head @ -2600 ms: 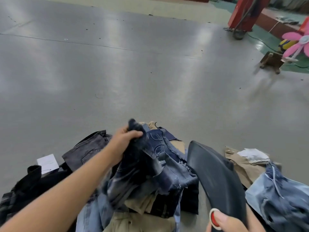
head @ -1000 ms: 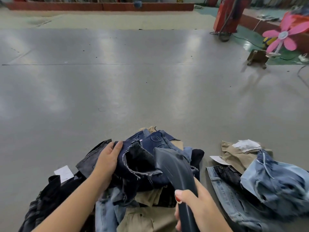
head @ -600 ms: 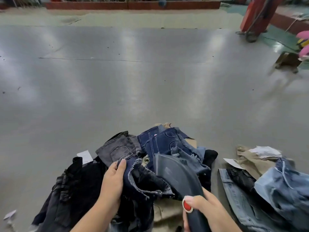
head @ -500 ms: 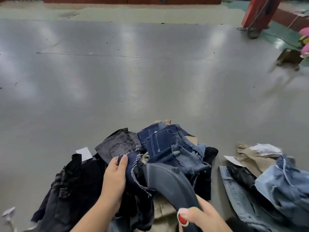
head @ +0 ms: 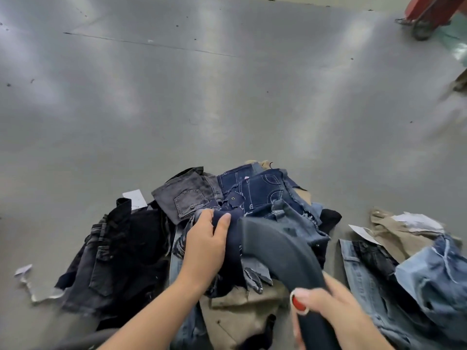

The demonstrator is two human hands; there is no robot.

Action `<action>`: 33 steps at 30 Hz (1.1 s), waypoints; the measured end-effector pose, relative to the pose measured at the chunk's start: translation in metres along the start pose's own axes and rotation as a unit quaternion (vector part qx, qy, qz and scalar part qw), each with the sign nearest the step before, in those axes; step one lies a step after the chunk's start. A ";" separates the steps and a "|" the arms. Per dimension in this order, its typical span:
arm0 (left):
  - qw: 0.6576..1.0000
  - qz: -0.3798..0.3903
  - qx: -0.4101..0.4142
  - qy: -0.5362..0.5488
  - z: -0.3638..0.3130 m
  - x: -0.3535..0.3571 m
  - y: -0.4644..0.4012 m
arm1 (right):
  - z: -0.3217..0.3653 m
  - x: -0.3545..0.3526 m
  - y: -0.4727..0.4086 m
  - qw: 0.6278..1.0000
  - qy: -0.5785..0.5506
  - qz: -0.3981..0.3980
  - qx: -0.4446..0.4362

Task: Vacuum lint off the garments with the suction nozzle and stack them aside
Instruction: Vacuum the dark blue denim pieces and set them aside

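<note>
Left hand [head: 205, 245] pinches dark denim garment [head: 231, 238] atop floor pile; right hand [head: 331, 314] wraps suction nozzle [head: 273, 251] against it. Denim likely soft, floppy, moderately heavy; best gripped at folded edge.

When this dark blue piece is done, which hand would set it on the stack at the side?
Probably the left hand: it already pinches the dark blue piece. The right hand is wrapped round the suction nozzle, so its grip is taken.
</note>
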State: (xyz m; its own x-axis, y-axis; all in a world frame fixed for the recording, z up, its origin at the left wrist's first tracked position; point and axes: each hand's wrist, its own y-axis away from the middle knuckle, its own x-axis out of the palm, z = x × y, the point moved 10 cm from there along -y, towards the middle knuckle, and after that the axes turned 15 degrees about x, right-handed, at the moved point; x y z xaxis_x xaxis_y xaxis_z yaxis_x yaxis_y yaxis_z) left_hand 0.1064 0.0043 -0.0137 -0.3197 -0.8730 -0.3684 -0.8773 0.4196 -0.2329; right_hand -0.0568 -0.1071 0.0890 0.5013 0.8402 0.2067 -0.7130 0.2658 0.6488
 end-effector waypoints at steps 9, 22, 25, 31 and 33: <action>0.999 -0.028 -0.013 -0.008 0.004 -0.008 -0.009 | -0.076 -0.022 -0.024 0.994 0.054 0.025 0.090; 0.999 0.021 0.029 -0.031 -0.010 0.002 0.000 | -0.083 -0.038 -0.032 0.991 0.023 0.000 0.133; 1.000 0.007 0.010 -0.025 -0.004 -0.003 -0.006 | -0.093 -0.029 -0.032 0.992 0.045 0.018 0.114; 0.999 0.043 0.022 -0.022 -0.007 0.010 -0.002 | -0.088 -0.038 -0.041 0.992 0.036 -0.024 0.122; 0.998 0.055 0.032 -0.022 -0.012 0.016 0.003 | -0.080 -0.038 -0.041 0.991 0.024 -0.003 0.131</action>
State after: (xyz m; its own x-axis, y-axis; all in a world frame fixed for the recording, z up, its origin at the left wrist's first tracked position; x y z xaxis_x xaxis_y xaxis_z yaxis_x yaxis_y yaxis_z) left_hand 0.0945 -0.0115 -0.0099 -0.3955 -0.8099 -0.4333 -0.8127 0.5283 -0.2457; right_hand -0.0859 -0.1117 -0.0040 0.4778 0.8616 0.1713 -0.5542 0.1443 0.8198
